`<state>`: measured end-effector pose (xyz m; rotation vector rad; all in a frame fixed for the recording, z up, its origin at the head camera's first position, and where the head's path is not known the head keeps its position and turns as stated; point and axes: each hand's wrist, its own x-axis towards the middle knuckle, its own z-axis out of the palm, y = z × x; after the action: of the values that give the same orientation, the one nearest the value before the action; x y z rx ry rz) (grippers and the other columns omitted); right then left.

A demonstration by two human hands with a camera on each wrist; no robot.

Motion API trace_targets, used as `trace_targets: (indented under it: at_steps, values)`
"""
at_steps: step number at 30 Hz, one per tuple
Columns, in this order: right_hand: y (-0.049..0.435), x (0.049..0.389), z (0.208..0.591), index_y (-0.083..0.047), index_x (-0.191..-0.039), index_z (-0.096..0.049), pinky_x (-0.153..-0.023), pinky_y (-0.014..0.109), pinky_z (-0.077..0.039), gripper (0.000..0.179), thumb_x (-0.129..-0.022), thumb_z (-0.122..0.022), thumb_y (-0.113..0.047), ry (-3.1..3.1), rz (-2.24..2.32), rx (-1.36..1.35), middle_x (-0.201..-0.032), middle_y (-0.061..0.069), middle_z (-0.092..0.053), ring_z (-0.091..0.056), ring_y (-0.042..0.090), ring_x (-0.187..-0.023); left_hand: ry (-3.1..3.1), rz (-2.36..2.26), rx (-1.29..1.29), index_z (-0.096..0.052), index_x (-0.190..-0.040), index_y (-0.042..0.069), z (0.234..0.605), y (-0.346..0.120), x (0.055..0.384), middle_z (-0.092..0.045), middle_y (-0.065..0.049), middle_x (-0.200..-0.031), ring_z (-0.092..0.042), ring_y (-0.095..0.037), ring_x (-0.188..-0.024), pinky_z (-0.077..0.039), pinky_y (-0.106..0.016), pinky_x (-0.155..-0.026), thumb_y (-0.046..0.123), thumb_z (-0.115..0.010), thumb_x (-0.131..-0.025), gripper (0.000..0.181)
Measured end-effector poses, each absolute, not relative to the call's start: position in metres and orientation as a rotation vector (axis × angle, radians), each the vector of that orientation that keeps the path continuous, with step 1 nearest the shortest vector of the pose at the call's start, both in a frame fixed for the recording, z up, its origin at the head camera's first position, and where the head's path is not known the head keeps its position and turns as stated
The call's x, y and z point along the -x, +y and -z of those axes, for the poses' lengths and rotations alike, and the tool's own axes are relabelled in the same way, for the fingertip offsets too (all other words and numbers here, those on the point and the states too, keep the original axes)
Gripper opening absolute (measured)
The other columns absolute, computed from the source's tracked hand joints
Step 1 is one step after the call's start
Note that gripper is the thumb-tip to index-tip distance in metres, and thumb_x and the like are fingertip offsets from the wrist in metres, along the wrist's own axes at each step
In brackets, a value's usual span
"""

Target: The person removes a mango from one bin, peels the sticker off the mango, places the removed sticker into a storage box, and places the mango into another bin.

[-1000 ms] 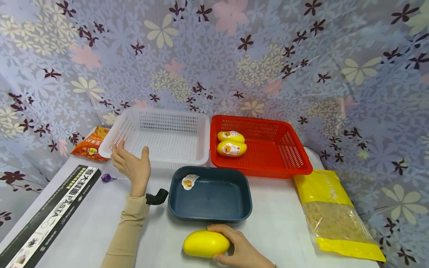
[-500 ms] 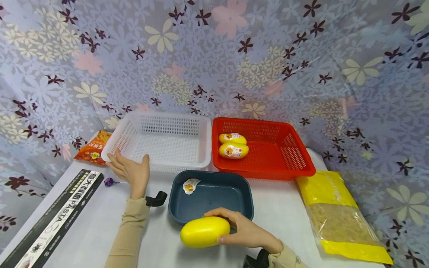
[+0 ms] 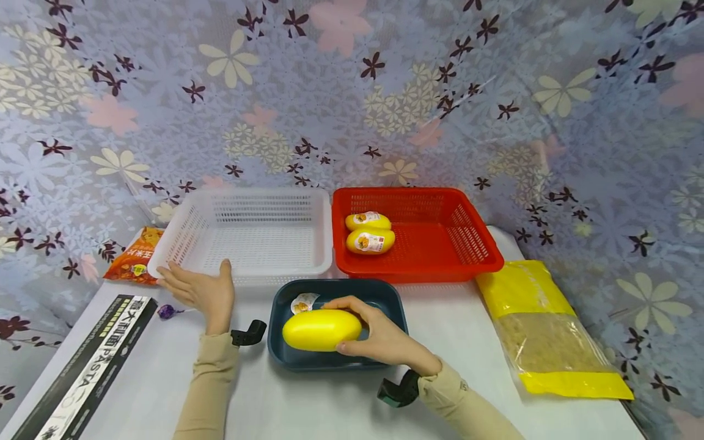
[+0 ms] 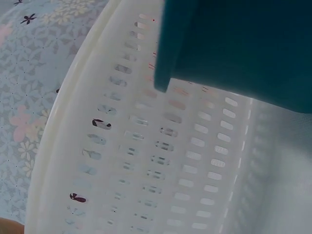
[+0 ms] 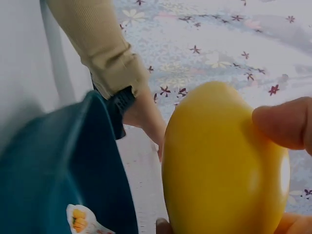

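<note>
My right hand [image 3: 385, 337] grips a glossy yellow oval fruit [image 3: 316, 330], mid-frame, by its right end: probably firm, slick, steadier held mid-body.

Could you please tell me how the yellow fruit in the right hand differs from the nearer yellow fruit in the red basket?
The held fruit shows no label on its visible sides, while the basket fruit wears a white one. The right hand grips the held fruit; the basket fruit lies in the red basket beside another yellow fruit. Both are yellow and oblong.
</note>
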<state>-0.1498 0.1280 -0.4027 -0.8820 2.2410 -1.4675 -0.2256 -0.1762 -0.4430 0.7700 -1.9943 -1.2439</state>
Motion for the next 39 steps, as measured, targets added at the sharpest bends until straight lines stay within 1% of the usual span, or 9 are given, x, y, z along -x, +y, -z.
trace_targets:
  at_steps: [7,13,18,21,25,31,36,38,39]
  values:
    - [0.106,0.184,0.39,-0.016,-0.137,-0.044,-0.096,0.032,-0.047,0.058,-0.084,-0.069,-0.016,2.277,1.492,0.895,-0.136,0.004,-0.051,-0.052,0.021,-0.109,-1.938,1.218,-0.791,0.0,-0.153,-0.002,0.442,-0.185,0.221,0.011,-0.023,-0.16,0.013,-0.041,-0.148,0.008,-0.051,-0.12,0.028,-0.072,-0.082,0.105]
    - [0.086,0.224,0.38,-0.012,-0.137,-0.045,-0.098,0.035,-0.047,0.059,-0.084,-0.07,-0.012,2.348,1.541,0.899,-0.137,0.008,-0.051,-0.053,0.023,-0.11,-1.947,1.211,-0.782,0.004,-0.153,-0.004,0.445,-0.184,0.222,0.013,-0.024,-0.16,0.014,-0.041,-0.148,0.009,-0.052,-0.12,0.031,-0.07,-0.083,0.107]
    - [0.064,0.258,0.384,-0.012,-0.137,-0.046,-0.097,0.035,-0.048,0.058,-0.085,-0.071,-0.015,2.51,1.46,0.958,-0.137,0.008,-0.053,-0.054,0.023,-0.108,-1.976,1.174,-0.772,0.004,-0.152,-0.006,0.449,-0.182,0.225,0.012,-0.024,-0.16,0.012,-0.041,-0.148,0.007,-0.052,-0.12,0.033,-0.068,-0.084,0.106]
    - [0.054,0.27,0.39,-0.013,-0.136,-0.047,-0.096,0.036,-0.049,0.058,-0.085,-0.071,-0.017,2.589,1.37,0.976,-0.135,0.008,-0.055,-0.056,0.023,-0.106,-2.013,1.159,-0.755,0.005,-0.152,-0.007,0.451,-0.179,0.226,0.014,-0.025,-0.16,0.013,-0.041,-0.148,0.007,-0.052,-0.12,0.035,-0.065,-0.086,0.105]
    - [0.044,0.28,0.398,-0.011,-0.137,-0.046,-0.098,0.037,-0.048,0.058,-0.084,-0.071,-0.017,2.641,1.29,0.977,-0.135,0.01,-0.055,-0.056,0.024,-0.107,-2.052,1.135,-0.729,0.006,-0.151,-0.008,0.454,-0.177,0.227,0.015,-0.026,-0.159,0.016,-0.041,-0.148,0.008,-0.05,-0.121,0.038,-0.061,-0.088,0.103]
    - [0.035,0.288,0.404,-0.009,-0.138,-0.046,-0.105,0.036,-0.043,0.059,-0.086,-0.069,-0.022,2.748,1.074,1.016,-0.137,0.009,-0.052,-0.052,0.022,-0.114,-2.051,1.098,-0.708,0.004,-0.15,-0.011,0.454,-0.175,0.228,0.013,-0.029,-0.158,0.014,-0.043,-0.147,0.008,-0.05,-0.12,0.037,-0.059,-0.089,0.1]
    - [0.035,0.286,0.403,-0.01,-0.138,-0.048,-0.113,0.036,-0.035,0.053,-0.09,-0.065,-0.026,2.777,0.903,1.036,-0.141,0.007,-0.051,-0.046,0.023,-0.129,-2.077,1.099,-0.721,0.005,-0.15,-0.011,0.452,-0.176,0.228,0.014,-0.029,-0.158,0.015,-0.043,-0.147,0.007,-0.05,-0.12,0.038,-0.058,-0.089,0.1]
    - [0.038,0.284,0.401,-0.011,-0.137,-0.049,-0.115,0.038,-0.033,0.05,-0.091,-0.064,-0.026,2.754,0.909,1.039,-0.143,0.007,-0.05,-0.044,0.024,-0.133,-2.094,1.094,-0.724,0.006,-0.15,-0.011,0.451,-0.176,0.227,0.015,-0.029,-0.158,0.016,-0.043,-0.147,0.007,-0.05,-0.12,0.038,-0.057,-0.09,0.1]
    - [0.04,0.283,0.4,-0.011,-0.136,-0.05,-0.115,0.038,-0.033,0.049,-0.091,-0.064,-0.026,2.738,0.927,1.042,-0.143,0.007,-0.05,-0.044,0.025,-0.134,-2.103,1.092,-0.723,0.006,-0.15,-0.011,0.451,-0.177,0.227,0.015,-0.029,-0.158,0.016,-0.043,-0.147,0.008,-0.05,-0.12,0.039,-0.057,-0.09,0.1]
